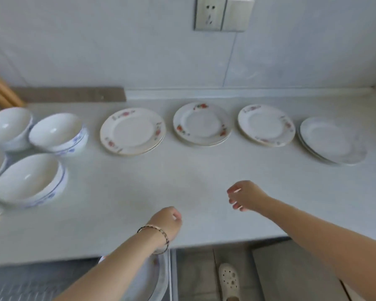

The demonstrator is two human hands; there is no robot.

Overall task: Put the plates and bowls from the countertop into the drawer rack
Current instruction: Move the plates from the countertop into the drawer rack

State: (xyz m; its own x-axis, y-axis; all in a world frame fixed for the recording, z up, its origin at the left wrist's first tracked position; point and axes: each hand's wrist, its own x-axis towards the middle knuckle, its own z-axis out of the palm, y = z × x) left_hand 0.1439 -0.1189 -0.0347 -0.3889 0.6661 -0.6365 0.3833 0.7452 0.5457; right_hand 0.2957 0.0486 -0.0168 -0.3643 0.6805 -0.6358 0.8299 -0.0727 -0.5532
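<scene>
Crockery all along the surface (193, 170)! Four low stacks of plates sit in a row near the wall: first flowered stack (132, 131), second flowered stack (202, 124), third flowered stack (266, 124), then the plain white stack (332, 141) far right. Bowls (57, 132) cluster at the left end, blue-patterned outside. Left hand (168, 220) and right hand (244, 196) both hover over the front of the surface, fingers loosely curled, holding nothing. Below the edge, the drawer rack (20, 283) is pulled out, one plate (152, 276) in it under the left forearm.
</scene>
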